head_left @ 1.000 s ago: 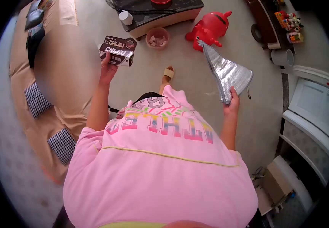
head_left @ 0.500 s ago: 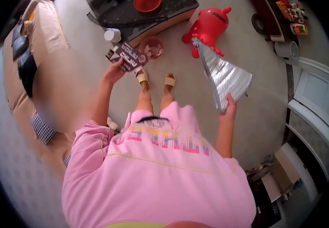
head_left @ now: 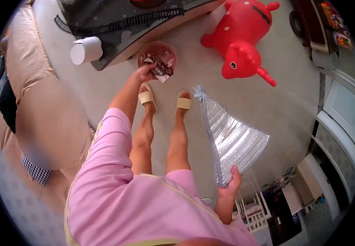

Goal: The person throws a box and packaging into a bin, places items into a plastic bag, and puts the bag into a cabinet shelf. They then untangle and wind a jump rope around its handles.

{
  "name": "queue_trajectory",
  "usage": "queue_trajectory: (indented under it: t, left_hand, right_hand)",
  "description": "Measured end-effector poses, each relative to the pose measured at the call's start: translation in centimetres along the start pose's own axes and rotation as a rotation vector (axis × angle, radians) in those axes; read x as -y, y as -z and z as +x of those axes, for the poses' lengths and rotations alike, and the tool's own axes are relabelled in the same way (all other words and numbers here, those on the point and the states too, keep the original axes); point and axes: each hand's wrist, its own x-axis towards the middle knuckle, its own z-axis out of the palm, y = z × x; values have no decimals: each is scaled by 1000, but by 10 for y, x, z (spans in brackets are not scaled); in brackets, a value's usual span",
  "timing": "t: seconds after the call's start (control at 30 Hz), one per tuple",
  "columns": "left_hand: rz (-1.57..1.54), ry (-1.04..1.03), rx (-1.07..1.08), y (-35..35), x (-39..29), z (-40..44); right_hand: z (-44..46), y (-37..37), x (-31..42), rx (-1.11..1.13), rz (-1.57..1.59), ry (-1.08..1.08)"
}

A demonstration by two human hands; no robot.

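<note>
My left hand [head_left: 146, 73] is closed on a dark printed package [head_left: 161, 73], holding it over the mouth of a pinkish bin [head_left: 174, 51]. Pale scraps lie inside that bin, and the package covers part of them. In my right hand [head_left: 231, 183] is the lower corner of a silver foil-lined bag or cover [head_left: 237, 141] with striped edging. It hangs folded in a roughly triangular shape over the floor, its far tip gathered into a bunch. My right thumb presses on the foil, and the other fingers are mostly hidden behind it.
A low dark table [head_left: 116, 43] bears black toy train track [head_left: 132, 20]. Beside its corner is a white paper roll [head_left: 86, 51]. A red inflatable animal [head_left: 247, 39] stands ahead on the right. A tan-covered sofa [head_left: 34, 61] runs along the left.
My left hand has carried the package forward to the bin. My view has tilted and moved closer to the table. The silver piece now hangs lower, clear of the red animal in view.
</note>
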Motion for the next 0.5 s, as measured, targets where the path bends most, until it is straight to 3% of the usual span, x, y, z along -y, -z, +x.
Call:
queue_trajectory:
  t: [0.03, 0.1, 0.2, 0.3, 0.37, 0.47, 0.5]
  left_hand:
    - [-22, 73, -40, -18, -5, 3]
    - [4, -39, 41, 18, -7, 75]
    - [-74, 45, -187, -55, -4, 11]
    - [-344, -4, -47, -51, 7, 2]
    - [-209, -97, 137, -26, 12, 20]
    - [-113, -230, -1, -55, 14, -2]
    - [-125, -234, 88, -43, 16, 10]
  right_hand:
    - [3, -2, 2, 6, -14, -13]
    - [6, -3, -4, -9, -38, -26]
    - [11, 1, -10, -42, -55, -53]
    - [30, -32, -38, -127, -249, 6]
    - [51, -57, -53, -60, -350, 72]
    - [85, -92, -70, 93, -545, 146]
    - [93, -107, -76, 120, -575, 165]
